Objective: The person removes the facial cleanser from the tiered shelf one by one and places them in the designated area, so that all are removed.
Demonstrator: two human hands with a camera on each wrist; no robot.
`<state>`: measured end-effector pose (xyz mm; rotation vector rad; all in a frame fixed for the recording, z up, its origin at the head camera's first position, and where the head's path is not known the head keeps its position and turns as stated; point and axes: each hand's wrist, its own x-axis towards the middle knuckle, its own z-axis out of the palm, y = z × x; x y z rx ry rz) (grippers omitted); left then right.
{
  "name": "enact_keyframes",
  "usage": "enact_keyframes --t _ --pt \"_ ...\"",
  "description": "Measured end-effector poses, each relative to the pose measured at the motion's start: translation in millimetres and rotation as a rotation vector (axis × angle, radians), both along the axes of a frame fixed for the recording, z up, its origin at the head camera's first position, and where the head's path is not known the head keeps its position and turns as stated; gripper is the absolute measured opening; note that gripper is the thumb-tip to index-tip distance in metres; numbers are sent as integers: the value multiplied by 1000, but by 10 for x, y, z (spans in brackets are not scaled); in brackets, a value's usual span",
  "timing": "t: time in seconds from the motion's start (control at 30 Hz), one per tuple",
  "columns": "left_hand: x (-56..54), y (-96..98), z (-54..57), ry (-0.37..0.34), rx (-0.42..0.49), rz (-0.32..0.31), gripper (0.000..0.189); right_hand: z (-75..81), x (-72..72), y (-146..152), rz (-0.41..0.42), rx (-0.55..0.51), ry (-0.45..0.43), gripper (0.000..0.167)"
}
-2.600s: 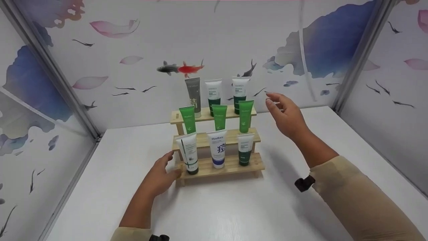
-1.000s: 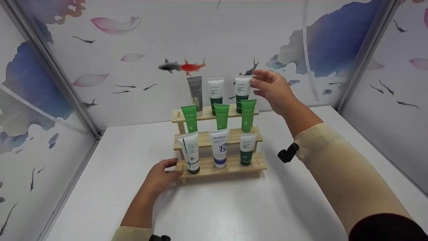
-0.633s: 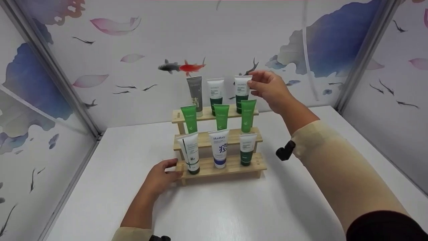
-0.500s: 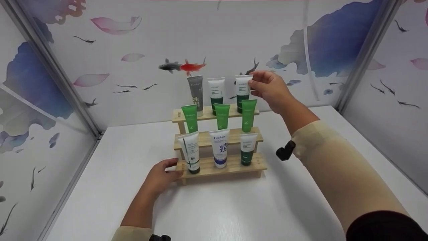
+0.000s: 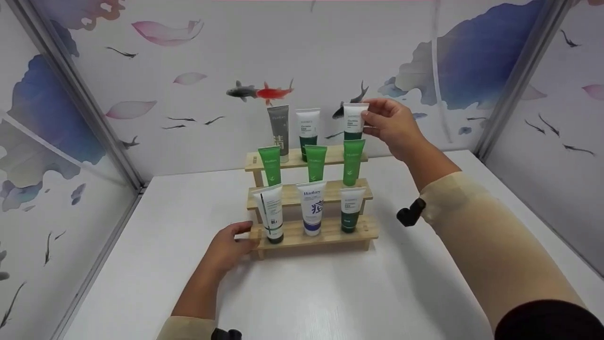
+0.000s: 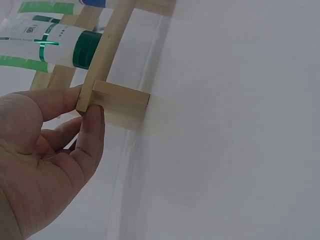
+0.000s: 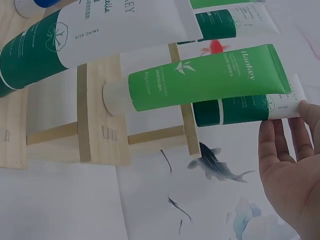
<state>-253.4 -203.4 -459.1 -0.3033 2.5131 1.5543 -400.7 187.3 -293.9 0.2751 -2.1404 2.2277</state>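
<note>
My right hand (image 5: 394, 125) pinches the upper end of a white-and-dark-green squeeze tube (image 5: 354, 118) at the top tier's right end. In the right wrist view that tube (image 7: 245, 109) lies partly behind a green tube (image 7: 200, 80), and whether its cap touches the shelf cannot be told. At the lower left, my left hand (image 5: 229, 250) holds the end of the bottom shelf of a three-tier wooden rack (image 5: 325, 241). The left wrist view shows thumb and fingers pinching the corner of that shelf (image 6: 102, 60).
A grey tube (image 5: 279, 127) and another white-and-green tube (image 5: 308, 127) share the top tier. Green tubes (image 5: 315, 163) stand on the middle one. Below are a white tube (image 5: 271, 212), a white-and-blue tube (image 5: 311, 208) and a small white-and-green tube (image 5: 350, 208). Printed panels (image 5: 188, 141) enclose the white table (image 5: 302, 297).
My right hand came in from the right and took hold of the top right tube, which has since shifted right and slightly up. The left hand stays at the rack.
</note>
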Motion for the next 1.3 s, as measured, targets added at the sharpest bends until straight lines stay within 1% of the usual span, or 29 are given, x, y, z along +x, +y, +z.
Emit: enact_keyframes --t 0.2,0.43,0.57,0.67,0.87,1.17,1.3 --pt "6 -1 2 -6 -10 -2 61 -7 23 187 -30 -54 -4 39" --pt "7 8 3 -3 -3 2 62 -8 62 396 -53 -107 -49 43" --pt "6 15 4 17 -7 0 62 -48 66 501 -63 -111 -57 44" --pt "6 15 4 21 -12 0 62 -107 62 570 -77 -96 -60 45" --pt "0 29 4 4 -9 10 62 -295 24 701 -119 -59 -99 47" --pt "-3 33 -6 -3 -7 17 62 -700 -65 893 -152 8 -192 50" --pt "-9 29 -2 -4 -22 15 61 -891 -96 940 -151 52 -243 53"
